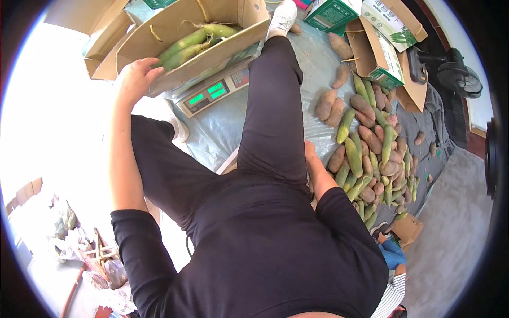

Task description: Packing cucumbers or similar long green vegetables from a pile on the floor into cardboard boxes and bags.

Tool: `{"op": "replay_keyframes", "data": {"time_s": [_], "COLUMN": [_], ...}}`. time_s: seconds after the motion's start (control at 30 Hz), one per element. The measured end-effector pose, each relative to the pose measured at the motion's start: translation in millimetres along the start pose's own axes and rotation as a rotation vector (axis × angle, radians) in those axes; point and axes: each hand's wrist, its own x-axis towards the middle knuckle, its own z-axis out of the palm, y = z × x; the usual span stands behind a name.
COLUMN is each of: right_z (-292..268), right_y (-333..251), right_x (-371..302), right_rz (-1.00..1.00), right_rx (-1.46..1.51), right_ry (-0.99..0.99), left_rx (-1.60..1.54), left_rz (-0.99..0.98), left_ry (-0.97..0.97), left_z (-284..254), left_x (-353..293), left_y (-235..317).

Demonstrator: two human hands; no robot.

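Note:
My left hand (139, 78) grips the near left corner of an open cardboard box (212, 50), its fingers curled over the rim beside the end of a green radish. Several long green radishes (185, 45) lie inside the box. The box sits on a digital scale (214, 93) whose green display is lit. My right hand (309, 150) hangs beside my right thigh, close to the pile, and its fingers are hidden behind the leg. Nearest to it are sweet potatoes (336, 159) and loose green radishes (352, 157).
The mixed pile spreads over plastic sheeting (313, 58) to my right. Green-and-white cartons (379, 58) and a black fan (458, 74) stand at the far right. Another person (393, 254) is beyond the pile at lower right. Plastic bags (114, 273) lie at lower left.

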Motion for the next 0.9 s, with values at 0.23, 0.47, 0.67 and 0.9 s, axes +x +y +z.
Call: {"op": "replay_keyframes", "data": {"time_s": [0.23,0.47,0.67,0.9], "right_z": [-30.1,-101.3,-104.7,-14.5], "right_y": [-23.9,-217.1,-388.3,-437.5], "right_x": [35.4,49.8,7.9,45.4], "right_rz": [0.004,-0.453,-0.73,-0.675], "right_rx": [0.177,0.292,0.272,0.242], "right_ry": [-0.012,0.092,0.075,0.047], "left_rx": [-0.075,-0.333,-0.804,-0.761], "left_rz": [-0.097,-0.184,-0.405,-0.735], "left_ry": [0.342,0.567,0.662,0.377], "left_z": [-0.1,0.2,-23.1,-7.6], "left_x": [17.9,22.2,11.0,5.3], "left_y": [-18.0,-38.5,-26.5,-71.8]}}
